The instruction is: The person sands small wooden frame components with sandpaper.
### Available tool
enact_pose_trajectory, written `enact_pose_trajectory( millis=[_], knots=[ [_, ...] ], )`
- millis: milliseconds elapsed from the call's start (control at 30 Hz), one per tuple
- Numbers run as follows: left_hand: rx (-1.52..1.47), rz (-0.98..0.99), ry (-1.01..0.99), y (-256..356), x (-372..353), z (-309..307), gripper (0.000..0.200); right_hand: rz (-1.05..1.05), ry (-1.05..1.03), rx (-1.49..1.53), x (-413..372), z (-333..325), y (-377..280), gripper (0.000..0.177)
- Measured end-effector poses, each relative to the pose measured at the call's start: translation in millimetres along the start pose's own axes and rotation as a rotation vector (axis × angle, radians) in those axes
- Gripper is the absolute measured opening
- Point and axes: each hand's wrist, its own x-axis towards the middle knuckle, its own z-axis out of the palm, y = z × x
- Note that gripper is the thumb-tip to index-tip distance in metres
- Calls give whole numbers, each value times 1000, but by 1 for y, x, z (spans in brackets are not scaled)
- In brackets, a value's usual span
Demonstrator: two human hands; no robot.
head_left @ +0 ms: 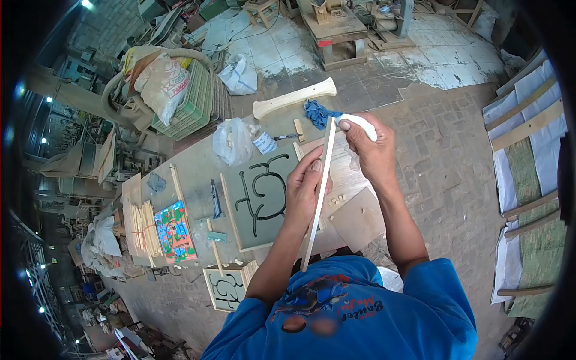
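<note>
My left hand [303, 186] is closed around a long pale wooden strip [320, 198], which is held up at a slant above the table, one end towards my chest. In my right hand [378, 150] is a white squeeze bottle [359, 125], with its tip right at the strip's far end. Below the hands lies a grey-green panel [246, 222] with dark curved grooves and pale wooden strips along its edges. A crumpled blue cloth [318, 114] rests just beyond the strip's far end.
The worktable [195, 159] also carries a plastic bag [233, 142], a utility knife [215, 199], a colourful board [175, 233] and a bundle of thin sticks [144, 225]. A shaped pale wooden piece [294, 99] lies at the far edge. Beyond stands a green crate [192, 99].
</note>
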Motion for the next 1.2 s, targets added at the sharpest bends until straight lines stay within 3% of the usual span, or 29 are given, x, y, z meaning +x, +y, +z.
enact_pose_trajectory(
  millis=[700, 867, 1033, 1100, 1200],
  knots=[
    [-8, -10, 7, -4, 6, 2, 40, -42, -68, -195, -17, -5, -4, 15],
    [-1, 15, 29, -4, 8, 1, 40, -71, -165, -239, -22, -9, -2, 14],
    [0, 24, 121, -1, 17, 1, 41, 98, -234, -96, -36, -17, -8, 12],
    [-178, 65, 187, 5, 25, -2, 39, 214, -248, 42, -45, -19, -12, 14],
    [-364, 155, 334, 11, 41, -18, 38, 152, -315, -75, -70, -17, -12, 14]
  ],
)
